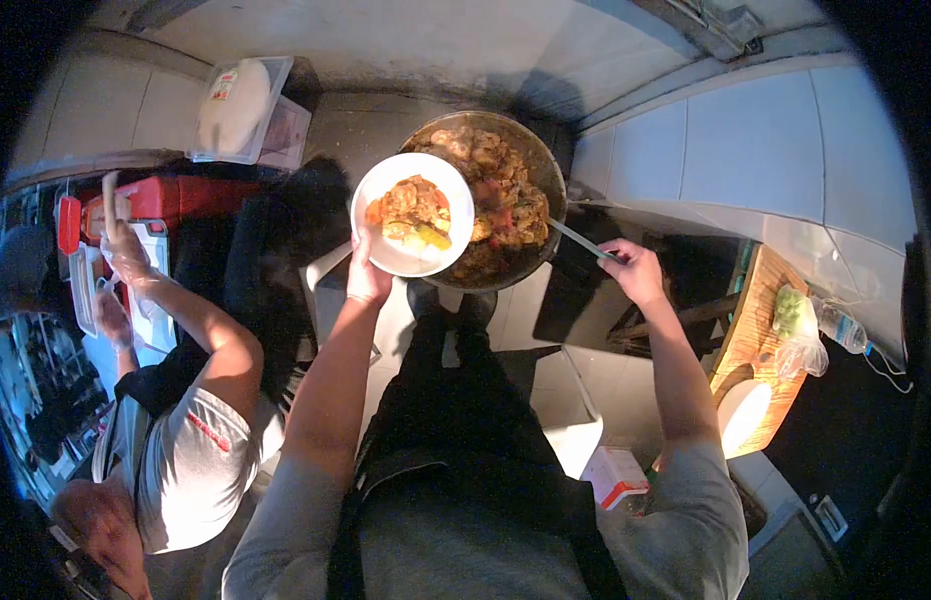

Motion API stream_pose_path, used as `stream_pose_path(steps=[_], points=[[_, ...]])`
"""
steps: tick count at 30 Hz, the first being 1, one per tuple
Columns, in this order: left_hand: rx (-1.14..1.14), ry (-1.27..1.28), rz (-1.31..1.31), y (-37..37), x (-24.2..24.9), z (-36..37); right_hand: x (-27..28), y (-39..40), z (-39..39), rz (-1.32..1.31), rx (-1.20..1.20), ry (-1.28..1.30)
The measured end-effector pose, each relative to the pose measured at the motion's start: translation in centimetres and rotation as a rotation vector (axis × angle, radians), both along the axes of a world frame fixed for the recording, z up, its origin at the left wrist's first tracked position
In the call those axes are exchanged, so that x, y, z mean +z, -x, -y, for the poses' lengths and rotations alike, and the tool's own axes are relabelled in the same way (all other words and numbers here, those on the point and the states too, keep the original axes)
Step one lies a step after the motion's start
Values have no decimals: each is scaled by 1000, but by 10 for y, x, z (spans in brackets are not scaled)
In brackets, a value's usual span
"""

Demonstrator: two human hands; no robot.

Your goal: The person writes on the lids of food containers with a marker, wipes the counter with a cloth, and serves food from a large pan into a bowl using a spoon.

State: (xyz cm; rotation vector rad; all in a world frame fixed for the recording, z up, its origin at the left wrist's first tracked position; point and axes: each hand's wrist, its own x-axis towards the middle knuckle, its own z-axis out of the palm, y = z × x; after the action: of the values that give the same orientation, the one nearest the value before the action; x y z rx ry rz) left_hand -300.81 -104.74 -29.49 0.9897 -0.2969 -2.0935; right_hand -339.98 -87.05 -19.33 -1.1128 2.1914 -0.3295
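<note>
My left hand [369,275] is closed on the rim of a white bowl [463,250], held over the near left side of a large round pot [560,170]. Pieces of meat in reddish sauce, with something yellow-green, lie in the bowl. The pot is full of chunky brown-red stew [511,185]. My right hand [634,272], to the right of the pot, grips the end of a long-handled serving utensil [584,240]. Its handle slants over the pot's right rim, and its head is hidden in the stew.
At the left, a co-worker's gloved hand [129,258] holds a pale handle near white containers [151,290]. A clear plastic box [234,110] stands at the back left. A wooden board [761,345] at the right bears a white plate [744,415] and a bag of greens [794,315].
</note>
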Motion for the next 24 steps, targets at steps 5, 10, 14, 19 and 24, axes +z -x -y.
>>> stream_pose_path(steps=[5, 10, 14, 19, 24], points=[[-30, 24, -114, 22, 1, -4, 67, -22, 16, -23, 25, 36], [-76, -64, 18, 71, 27, -12, 93, -51, 48, -32, 133, 65], [-111, -77, -3, 83, 28, -8, 68, -72, 56, -238, 379, 310], [-83, -93, -44, 77, 33, -10, 66, -83, 59, -495, 519, 385], [-67, -105, -90, 56, 25, -8, 75, -81, 54, -377, 383, 410]])
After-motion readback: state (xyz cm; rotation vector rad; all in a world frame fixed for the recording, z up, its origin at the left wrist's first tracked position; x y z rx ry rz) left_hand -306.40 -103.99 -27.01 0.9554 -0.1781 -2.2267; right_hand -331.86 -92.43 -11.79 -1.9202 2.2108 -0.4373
